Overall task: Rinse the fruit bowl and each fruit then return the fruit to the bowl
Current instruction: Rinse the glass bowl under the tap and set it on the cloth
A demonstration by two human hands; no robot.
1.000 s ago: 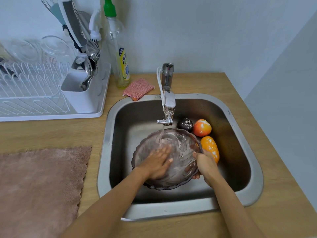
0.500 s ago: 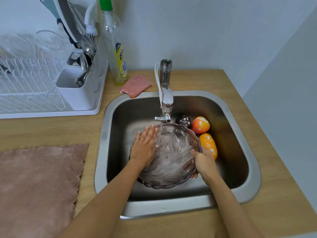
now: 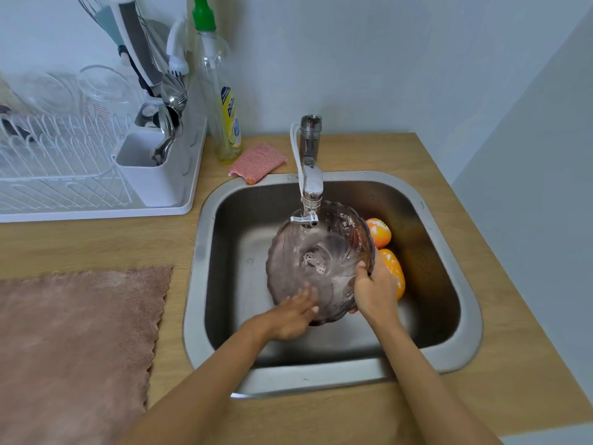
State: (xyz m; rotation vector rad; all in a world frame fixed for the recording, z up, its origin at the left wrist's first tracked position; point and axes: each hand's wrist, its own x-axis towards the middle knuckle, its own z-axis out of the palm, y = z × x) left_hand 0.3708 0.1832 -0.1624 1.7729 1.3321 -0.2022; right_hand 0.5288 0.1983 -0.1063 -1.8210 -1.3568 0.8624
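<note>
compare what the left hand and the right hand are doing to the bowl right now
The right hand grips the bowl by its right rim, thumb hooked inside; the left hand lies flatter, fingers spread on the near surface. The right hand holds the bowl tilted under the tap; the left hand holds nothing. Both are over the sink, touching the bowl.

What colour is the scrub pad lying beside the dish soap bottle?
Pink-red mesh scrub pad, orange at one corner; shown in the head view.
</note>
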